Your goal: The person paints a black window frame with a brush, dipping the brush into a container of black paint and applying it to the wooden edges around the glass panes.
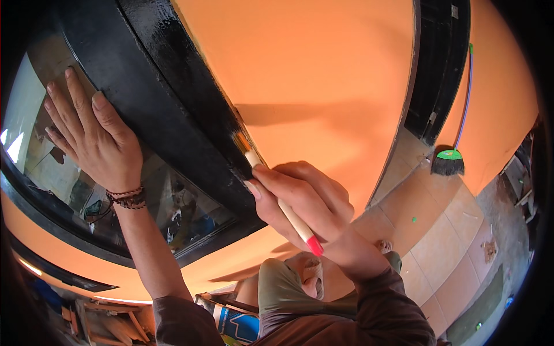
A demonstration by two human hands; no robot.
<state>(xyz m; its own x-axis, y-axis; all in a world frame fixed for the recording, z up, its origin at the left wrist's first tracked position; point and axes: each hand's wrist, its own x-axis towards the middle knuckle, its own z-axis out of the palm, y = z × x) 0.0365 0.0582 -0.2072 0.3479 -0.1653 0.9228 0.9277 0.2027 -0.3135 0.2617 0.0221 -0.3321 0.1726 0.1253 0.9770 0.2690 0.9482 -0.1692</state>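
My right hand [306,199] pinches a thin paintbrush [293,219] with a pale wooden handle and a red end. Its bristles touch the outer edge of the black window frame [184,92], right where the frame meets the orange wall [323,63]. Part of the frame looks glossy, as if wet. My left hand [95,127] is spread flat with its fingers apart, resting against the glass pane [190,202] and the edge of the black sash. A braided bracelet [128,198] circles the left wrist.
A broom [448,161] with a green head leans on the orange wall at right, beside a dark doorway [441,63]. Tiled floor [441,242] stretches below. Near my legs stands a blue and white container [238,323]. Wooden pieces [115,326] lie at lower left.
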